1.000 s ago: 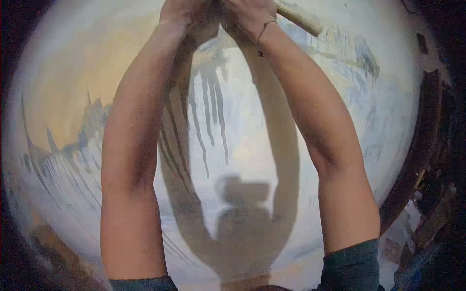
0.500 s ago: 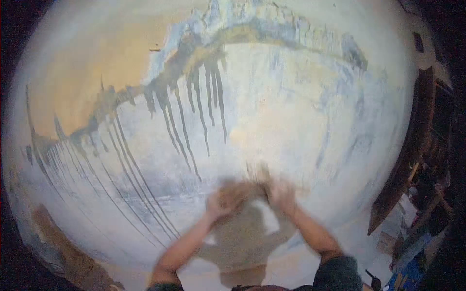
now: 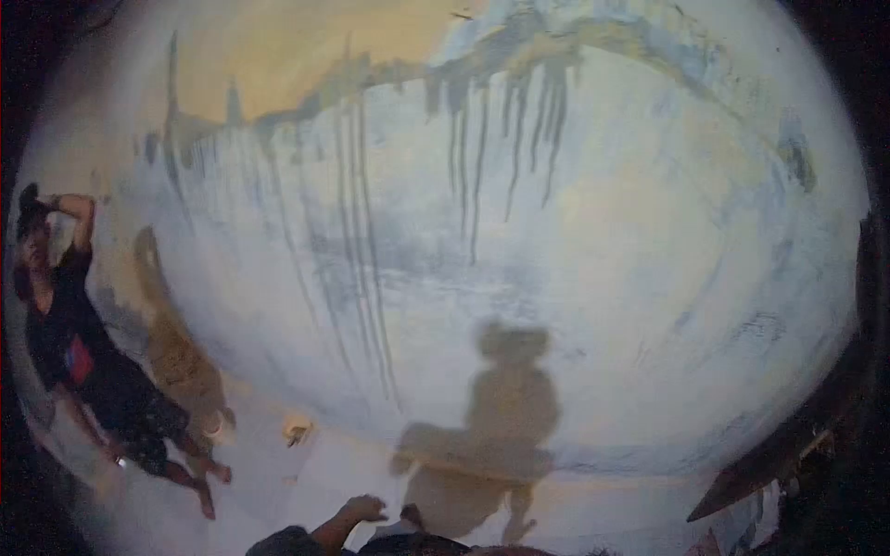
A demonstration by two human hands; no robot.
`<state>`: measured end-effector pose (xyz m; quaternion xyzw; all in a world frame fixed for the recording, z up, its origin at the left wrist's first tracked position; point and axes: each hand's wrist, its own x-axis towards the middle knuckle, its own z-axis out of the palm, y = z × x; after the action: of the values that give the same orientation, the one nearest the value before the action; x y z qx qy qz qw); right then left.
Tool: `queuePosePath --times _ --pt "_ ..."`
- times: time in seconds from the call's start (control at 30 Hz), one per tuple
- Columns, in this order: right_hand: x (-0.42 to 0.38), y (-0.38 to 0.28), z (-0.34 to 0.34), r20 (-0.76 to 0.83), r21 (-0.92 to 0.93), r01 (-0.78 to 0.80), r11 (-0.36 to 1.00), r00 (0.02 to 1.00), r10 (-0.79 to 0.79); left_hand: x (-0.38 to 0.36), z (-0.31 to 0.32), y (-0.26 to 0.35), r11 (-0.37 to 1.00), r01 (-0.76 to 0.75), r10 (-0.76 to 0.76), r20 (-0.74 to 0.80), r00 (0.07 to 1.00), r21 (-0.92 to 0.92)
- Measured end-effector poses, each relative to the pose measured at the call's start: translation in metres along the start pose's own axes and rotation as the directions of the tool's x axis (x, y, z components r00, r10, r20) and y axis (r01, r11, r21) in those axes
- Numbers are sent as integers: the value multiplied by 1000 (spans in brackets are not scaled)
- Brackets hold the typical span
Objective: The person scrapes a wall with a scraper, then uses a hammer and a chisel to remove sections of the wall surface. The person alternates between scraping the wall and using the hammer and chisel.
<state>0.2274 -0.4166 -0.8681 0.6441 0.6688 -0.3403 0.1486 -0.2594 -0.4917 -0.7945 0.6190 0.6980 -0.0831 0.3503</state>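
Observation:
My left hand [image 3: 364, 509] is low in the head view, in front of my body and away from the wall. Its fingers are loosely bent and apart, and I see nothing in them. My right hand is out of the picture. Ahead stands a large painted wall [image 3: 417, 306] in pale blue and white, with an ochre band at the top and dark grey paint drips running down. My shadow [image 3: 513, 398] falls on its lower part.
A person in dark clothes [image 3: 102, 361] stands at the left, one arm raised to the head. On the pale floor lies a small yellowish object [image 3: 297, 429], too small to name. A dark pointed board [image 3: 742, 486] juts in at the lower right.
Both hands have come down from the wall, where they were raised and blurred. The view has turned left, bringing the other person in. My right hand has left the picture.

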Motion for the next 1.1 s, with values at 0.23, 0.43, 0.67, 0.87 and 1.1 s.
queuePosePath --times 0.23,0.43,0.67,0.87,1.1 --pt "118 -36 39 -445 -185 233 955 846 -292 35 -64 136 971 -236 232 86 969 31" --pt "18 -206 -114 -864 503 771 391 454 217 37 -32 209 769 -537 548 -75 833 -345" --pt "-67 -243 -83 -354 918 315 -241 925 -141 -32 41 158 901 -430 402 -276 873 -49" --pt "-50 -221 -1 9 998 -19 -57 985 -173 -158 156 29 987 -158 152 -361 920 12" --pt "-143 -256 88 613 687 19 726 521 -594 -280 191 32 413 159 -482 -67 874 -897"
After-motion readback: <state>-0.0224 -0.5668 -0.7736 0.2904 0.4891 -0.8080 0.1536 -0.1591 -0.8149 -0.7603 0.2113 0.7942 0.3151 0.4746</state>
